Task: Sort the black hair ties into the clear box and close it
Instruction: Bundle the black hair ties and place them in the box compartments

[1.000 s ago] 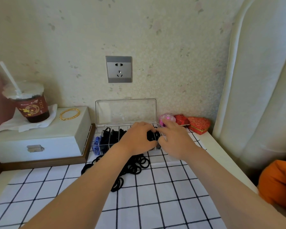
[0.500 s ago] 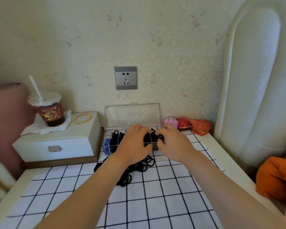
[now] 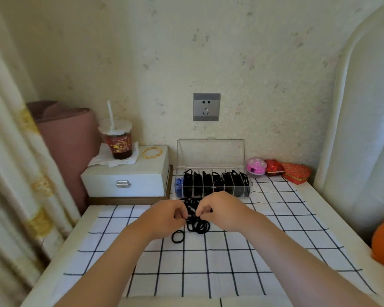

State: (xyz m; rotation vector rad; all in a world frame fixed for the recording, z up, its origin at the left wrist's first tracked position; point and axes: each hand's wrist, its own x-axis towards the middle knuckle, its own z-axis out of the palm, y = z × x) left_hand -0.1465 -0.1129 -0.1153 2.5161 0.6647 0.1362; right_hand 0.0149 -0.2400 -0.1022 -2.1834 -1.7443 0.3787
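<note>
Black hair ties (image 3: 197,226) lie piled on the checked cloth (image 3: 208,262), just in front of the open clear box (image 3: 210,154). Your left hand (image 3: 166,218) and right hand (image 3: 222,211) each seem to pinch some.

You see matt black fabric hair ties (image 3: 198,227) on a smooth white checked cloth (image 3: 208,262); beyond, the clear plastic box (image 3: 210,155) looks glossy.

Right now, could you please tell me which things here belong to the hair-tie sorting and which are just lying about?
For the job: loose black hair ties, pinched by the left hand and right hand; clear box, lid open.
Just lying about: drink cup; gold bangle; white case; pink trinket box; red heart box.
</note>
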